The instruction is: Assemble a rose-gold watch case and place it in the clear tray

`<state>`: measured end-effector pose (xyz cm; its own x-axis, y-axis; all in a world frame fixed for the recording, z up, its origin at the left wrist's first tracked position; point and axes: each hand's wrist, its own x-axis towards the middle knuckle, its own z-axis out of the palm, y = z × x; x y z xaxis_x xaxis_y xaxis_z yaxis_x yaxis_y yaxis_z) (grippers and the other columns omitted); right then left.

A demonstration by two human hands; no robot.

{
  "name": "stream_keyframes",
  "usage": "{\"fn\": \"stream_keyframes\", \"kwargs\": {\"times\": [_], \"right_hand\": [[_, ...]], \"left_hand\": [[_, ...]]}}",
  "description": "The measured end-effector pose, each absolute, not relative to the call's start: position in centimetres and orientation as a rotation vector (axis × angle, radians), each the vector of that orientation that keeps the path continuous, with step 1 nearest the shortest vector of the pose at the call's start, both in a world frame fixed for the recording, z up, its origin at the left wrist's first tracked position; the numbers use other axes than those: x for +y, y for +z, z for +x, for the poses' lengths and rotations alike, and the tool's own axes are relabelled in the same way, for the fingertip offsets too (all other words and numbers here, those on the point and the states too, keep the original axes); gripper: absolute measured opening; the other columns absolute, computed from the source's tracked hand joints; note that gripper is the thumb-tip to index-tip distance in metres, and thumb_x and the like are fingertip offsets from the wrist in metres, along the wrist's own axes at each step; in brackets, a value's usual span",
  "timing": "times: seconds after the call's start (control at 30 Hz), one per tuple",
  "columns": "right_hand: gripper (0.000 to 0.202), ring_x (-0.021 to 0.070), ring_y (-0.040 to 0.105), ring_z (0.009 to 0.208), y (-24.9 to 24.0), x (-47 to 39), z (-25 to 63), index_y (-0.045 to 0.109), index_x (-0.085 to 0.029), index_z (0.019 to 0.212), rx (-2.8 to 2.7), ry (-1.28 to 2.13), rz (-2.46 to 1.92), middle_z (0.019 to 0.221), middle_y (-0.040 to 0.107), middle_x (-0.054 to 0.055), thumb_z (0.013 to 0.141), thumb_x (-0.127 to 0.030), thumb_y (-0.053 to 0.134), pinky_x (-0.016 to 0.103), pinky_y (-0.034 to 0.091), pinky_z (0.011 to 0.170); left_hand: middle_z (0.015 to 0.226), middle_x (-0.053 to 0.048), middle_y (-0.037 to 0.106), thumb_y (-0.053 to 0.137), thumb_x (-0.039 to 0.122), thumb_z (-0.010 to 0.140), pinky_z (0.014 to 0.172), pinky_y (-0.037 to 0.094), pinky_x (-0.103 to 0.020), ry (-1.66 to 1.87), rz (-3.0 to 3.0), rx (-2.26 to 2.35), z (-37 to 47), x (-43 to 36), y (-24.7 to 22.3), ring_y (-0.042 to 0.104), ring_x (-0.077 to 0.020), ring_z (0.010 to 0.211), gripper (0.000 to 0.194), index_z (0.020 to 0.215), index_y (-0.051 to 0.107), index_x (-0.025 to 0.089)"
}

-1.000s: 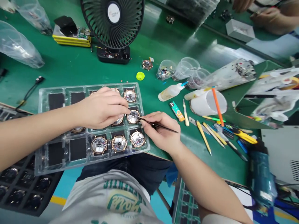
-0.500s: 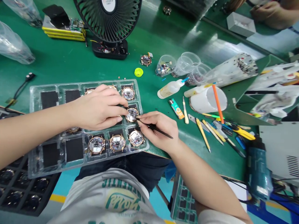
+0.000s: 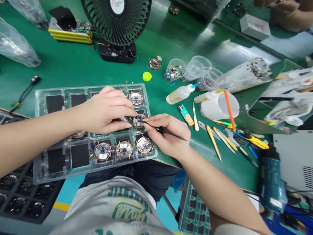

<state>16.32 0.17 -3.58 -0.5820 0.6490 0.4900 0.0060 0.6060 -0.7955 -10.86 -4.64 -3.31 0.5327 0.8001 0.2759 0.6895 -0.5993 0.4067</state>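
A clear plastic tray (image 3: 37,133) lies along the near table edge, with round gold-rimmed watch movements in several of its pockets. My right hand (image 3: 172,133) pinches slim black tweezers (image 3: 163,130), their tips down on the open watch (image 3: 139,121) in the right column's middle pocket. Stretched over the tray, my left hand (image 3: 111,109) has its fingers extended, a fingertip at that watch's left rim. Its fingers partly cover the neighbouring watches. Below, a watch with a white plate (image 3: 143,145) sits in the front right pocket.
A black fan (image 3: 117,29) stands behind the tray. To the right are a glue bottle (image 3: 179,94), clear cups (image 3: 174,70), a lighter (image 3: 186,115), a white cup (image 3: 220,106) and scattered knives. A heat gun (image 3: 272,178) hangs at the far right.
The whole view has shifted slightly, so things sit a little further right. The tweezers' tips stay on the same watch, and both hands keep nearly the same pose.
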Motion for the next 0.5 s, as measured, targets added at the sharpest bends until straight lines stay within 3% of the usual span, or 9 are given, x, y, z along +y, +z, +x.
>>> {"fn": "stream_keyframes", "kwargs": {"times": [0.2, 0.33, 0.5], "right_hand": [[0.014, 0.0187, 0.082, 0.087, -2.1, 0.8, 13.6, 0.074, -0.026, 0.095, -2.021, 1.077, -0.514, 0.094, 0.084, 0.001, 0.094, -0.014, 0.08, 0.034, 0.069, 0.079], [0.015, 0.0176, 0.08, 0.083, -2.0, -0.4, 13.4, 0.073, -0.027, 0.096, -1.893, 1.095, -0.714, 0.094, 0.083, 0.001, 0.092, -0.014, 0.081, 0.032, 0.068, 0.073], [0.017, 0.017, 0.081, 0.084, -2.6, -1.7, 13.4, 0.073, -0.026, 0.099, -2.13, 1.04, -0.597, 0.093, 0.083, 0.001, 0.093, -0.012, 0.08, 0.029, 0.067, 0.072]], "left_hand": [[0.098, -0.002, 0.08, 0.051, 0.037, 0.109, 0.09, 0.046, -0.041, 0.73, 2.448, 1.344, -11.3, -4.4, -2.8, 0.073, -0.0224, 0.101, 0.027, 0.099, 0.075, 0.028], [0.095, -0.003, 0.079, 0.052, 0.039, 0.108, 0.092, 0.05, -0.04, 0.734, 2.321, 1.462, -11.1, -4.1, -2.6, 0.073, -0.0219, 0.099, 0.029, 0.093, 0.073, 0.026], [0.093, 0.0, 0.078, 0.058, 0.038, 0.103, 0.095, 0.051, -0.038, 0.799, 2.227, 1.441, -11.3, -3.8, -2.8, 0.073, -0.0199, 0.096, 0.023, 0.091, 0.073, 0.026]]}}
